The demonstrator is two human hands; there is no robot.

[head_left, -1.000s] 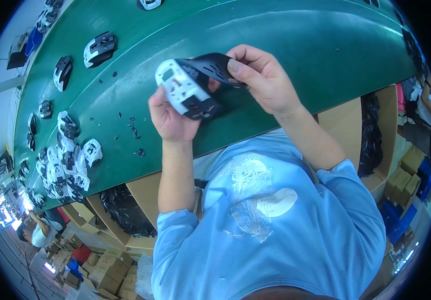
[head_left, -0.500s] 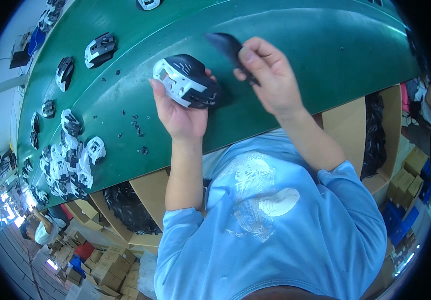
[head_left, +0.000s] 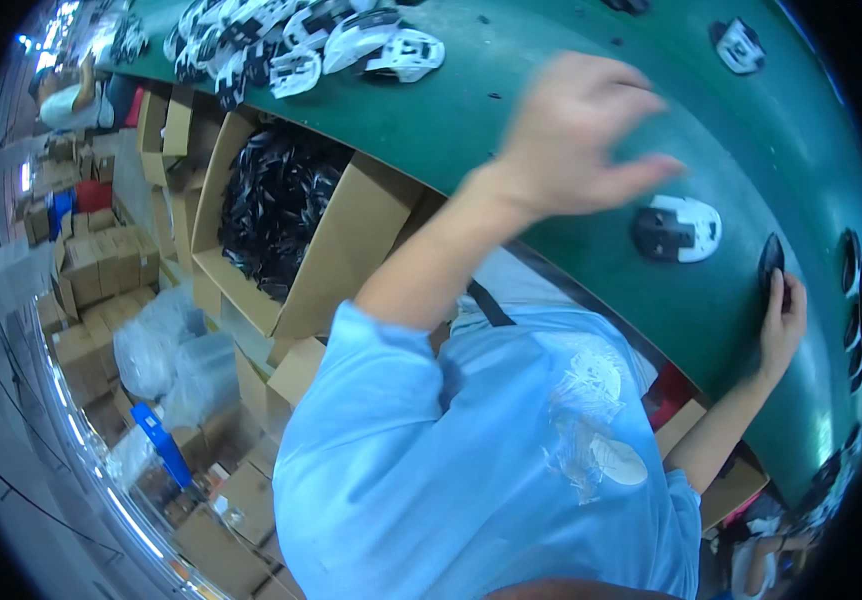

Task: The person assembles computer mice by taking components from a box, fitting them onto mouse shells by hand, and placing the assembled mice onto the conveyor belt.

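Observation:
My left hand [head_left: 586, 135] hovers over the green table [head_left: 541, 250], blurred by motion. Its thumb stands apart from the bent fingers and nothing shows in it. Just right of it, a black-and-white computer mouse shell [head_left: 679, 230] lies on the table. Farther right, my right hand [head_left: 783, 325] pinches the near end of a thin, curved black cover piece [head_left: 771, 262]. That piece is at the table surface; whether it rests on it I cannot tell.
A heap of black-and-white mouse shells [head_left: 296, 45] covers the table's far left. Another shell [head_left: 739, 46] lies at the far right. Below the table edge, a cardboard box [head_left: 336, 245] holds many black pieces. Cartons [head_left: 106, 255] and plastic bags [head_left: 166, 335] fill the floor at left.
The view has swung to the right. My left hand has let go of the mouse shell, which now lies on the table. My right hand has carried the black cover piece rightward and down.

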